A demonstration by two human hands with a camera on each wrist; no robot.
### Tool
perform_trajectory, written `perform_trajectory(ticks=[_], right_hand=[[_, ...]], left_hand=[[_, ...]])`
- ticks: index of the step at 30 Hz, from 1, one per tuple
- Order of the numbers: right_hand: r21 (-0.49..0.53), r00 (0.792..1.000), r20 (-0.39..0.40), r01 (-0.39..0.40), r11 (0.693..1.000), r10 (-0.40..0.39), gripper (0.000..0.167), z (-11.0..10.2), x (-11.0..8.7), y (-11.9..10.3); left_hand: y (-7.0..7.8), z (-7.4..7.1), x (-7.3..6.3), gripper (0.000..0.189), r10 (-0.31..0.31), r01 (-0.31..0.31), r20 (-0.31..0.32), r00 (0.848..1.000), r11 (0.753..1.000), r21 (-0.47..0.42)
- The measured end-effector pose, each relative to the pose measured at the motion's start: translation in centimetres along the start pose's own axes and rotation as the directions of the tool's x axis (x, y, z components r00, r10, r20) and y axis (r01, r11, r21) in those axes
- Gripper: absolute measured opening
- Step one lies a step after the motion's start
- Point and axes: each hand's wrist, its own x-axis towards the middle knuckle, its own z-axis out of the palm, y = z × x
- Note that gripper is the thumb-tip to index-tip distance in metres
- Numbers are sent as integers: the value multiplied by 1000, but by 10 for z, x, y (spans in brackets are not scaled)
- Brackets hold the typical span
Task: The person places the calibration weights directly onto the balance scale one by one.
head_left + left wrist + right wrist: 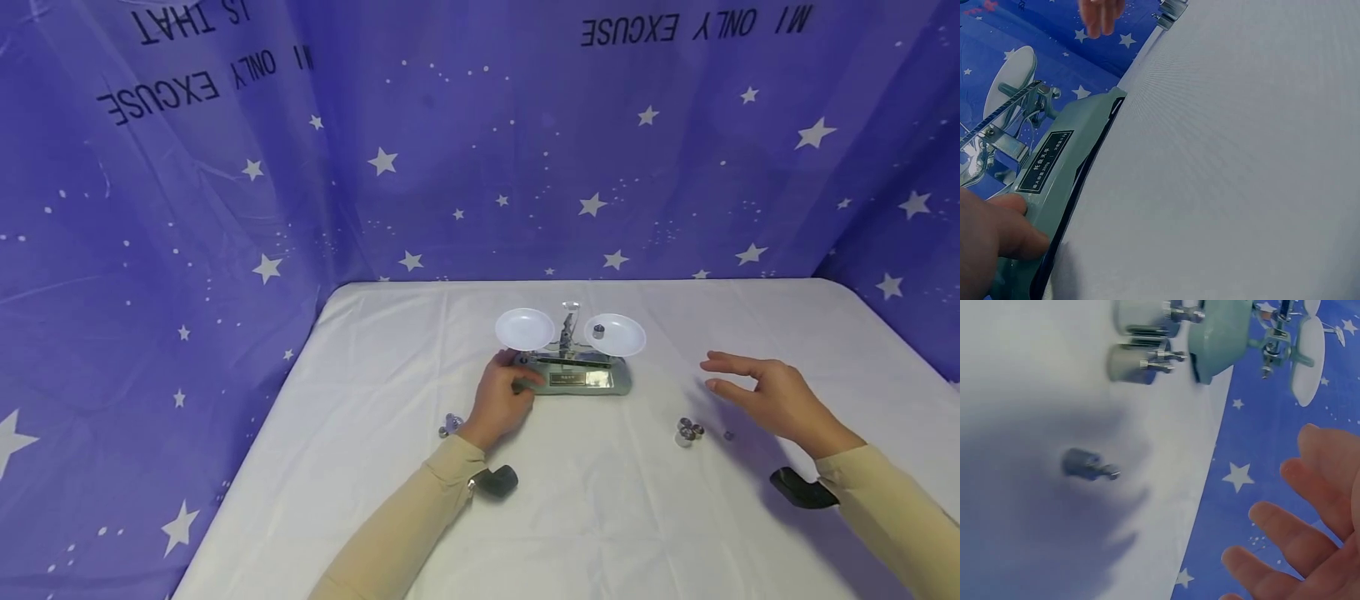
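Note:
A green pan balance (618, 382) with two white pans stands toward the back of the table. My left hand (498, 402) grips the left end of its base, thumb and a finger lying on the front face (1054, 172). The left pan (524, 329) holds nothing; one small metal weight (598, 332) sits in the right pan (626, 336). Over the table to the right, my right hand (783, 400) is held with fingers spread and nothing in them. Beneath it lies a single knobbed weight (1085, 465), beside a cluster of several metal weights (686, 432).
Another small group of shiny pieces (448, 425) lies left of my left wrist, partly hidden by it. A white cloth (585, 517) covers the table. Purple star-printed curtains (480, 175) rise behind and at both sides. A dark wrist device (802, 487) is on each arm.

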Motion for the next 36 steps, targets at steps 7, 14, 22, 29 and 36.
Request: perform_trajectory(ticks=[7,14,22,29,36], right_hand=[[-82,997,-56,51,995,-56,33,4,-21,19],[-96,998,-3,69,993,-70,31,14,-36,37],[-58,997,2,78,995,-78,27,24,-42,45],[-92,998,44,42,995,-38,28,29,-44,46],[-112,998,50,42,993,-37,26,30,-44,46]], left_hand=[[2,2,1,21,10,-10,-7,1000,1000,-12],[2,2,1,21,19,-19,-17,1000,1000,-4],[2,-1,0,21,26,-26,-18,1000,1000,-8],[2,-1,0,21,12,-12,-12,1000,1000,-21],[1,0,0,21,1,-1,-10,1000,1000,-22]])
